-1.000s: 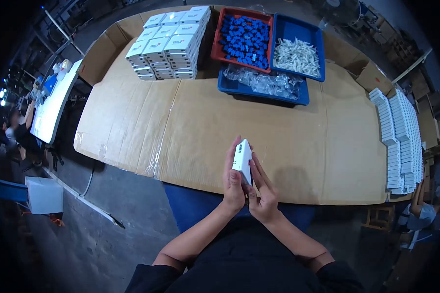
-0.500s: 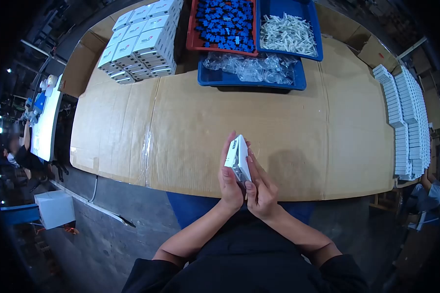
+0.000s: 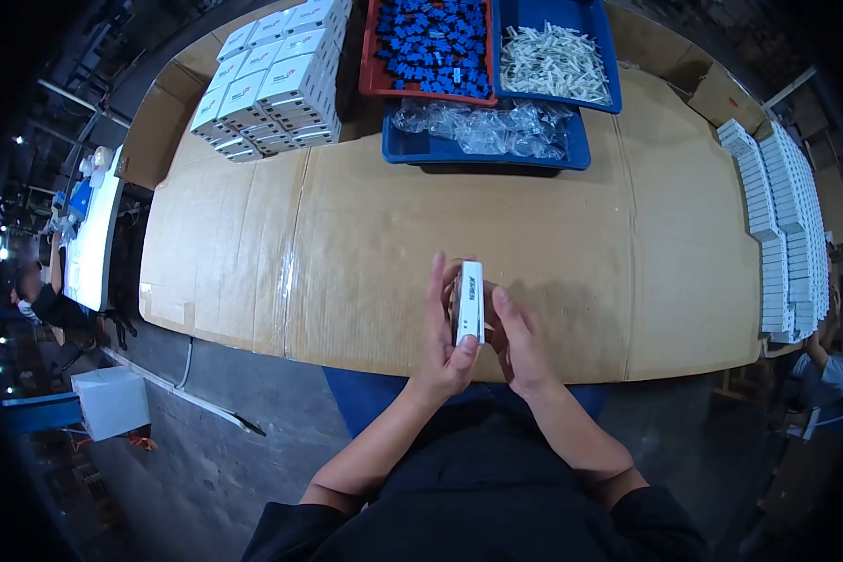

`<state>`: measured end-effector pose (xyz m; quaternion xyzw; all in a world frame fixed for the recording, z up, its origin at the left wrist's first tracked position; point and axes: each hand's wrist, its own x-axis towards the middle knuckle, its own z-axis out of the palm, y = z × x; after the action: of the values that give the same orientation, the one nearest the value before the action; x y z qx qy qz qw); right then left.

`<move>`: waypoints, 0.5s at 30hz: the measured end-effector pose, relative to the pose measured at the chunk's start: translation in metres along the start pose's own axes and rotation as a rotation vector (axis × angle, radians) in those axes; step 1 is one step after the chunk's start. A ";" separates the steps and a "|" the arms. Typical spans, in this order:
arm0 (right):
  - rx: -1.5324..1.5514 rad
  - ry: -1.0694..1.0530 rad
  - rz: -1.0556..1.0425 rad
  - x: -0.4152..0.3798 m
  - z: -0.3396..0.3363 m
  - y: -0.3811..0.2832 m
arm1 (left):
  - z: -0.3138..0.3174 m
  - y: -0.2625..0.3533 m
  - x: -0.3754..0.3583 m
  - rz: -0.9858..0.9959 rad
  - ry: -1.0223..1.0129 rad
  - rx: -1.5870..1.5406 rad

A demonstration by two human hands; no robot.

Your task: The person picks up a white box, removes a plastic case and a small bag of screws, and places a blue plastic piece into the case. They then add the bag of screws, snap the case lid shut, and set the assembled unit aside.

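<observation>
Over the near part of the cardboard (image 3: 459,206), the left hand (image 3: 443,351) clasps a white box (image 3: 472,298), thumb near its lower end, while the right hand (image 3: 525,348) is spread just beside it, thumb clear; from here I can't tell whether its hidden fingers touch. Across from me stand stacked cartons (image 3: 267,84), with a red tray (image 3: 421,95) of blue pieces (image 3: 431,47) to their right.
</observation>
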<state>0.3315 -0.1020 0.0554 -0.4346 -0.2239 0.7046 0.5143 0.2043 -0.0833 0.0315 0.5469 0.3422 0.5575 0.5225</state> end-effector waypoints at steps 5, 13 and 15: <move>-0.051 0.072 0.013 -0.006 0.006 0.009 | -0.008 -0.001 0.003 0.184 -0.118 0.297; -0.024 0.089 -0.185 -0.019 0.029 0.022 | -0.010 -0.010 -0.010 0.258 0.005 0.401; -0.019 0.036 -0.185 -0.024 0.028 0.025 | -0.011 -0.012 -0.011 0.325 0.048 0.429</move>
<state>0.2970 -0.1293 0.0599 -0.4296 -0.2605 0.6440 0.5770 0.1949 -0.0892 0.0153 0.6794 0.3724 0.5618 0.2901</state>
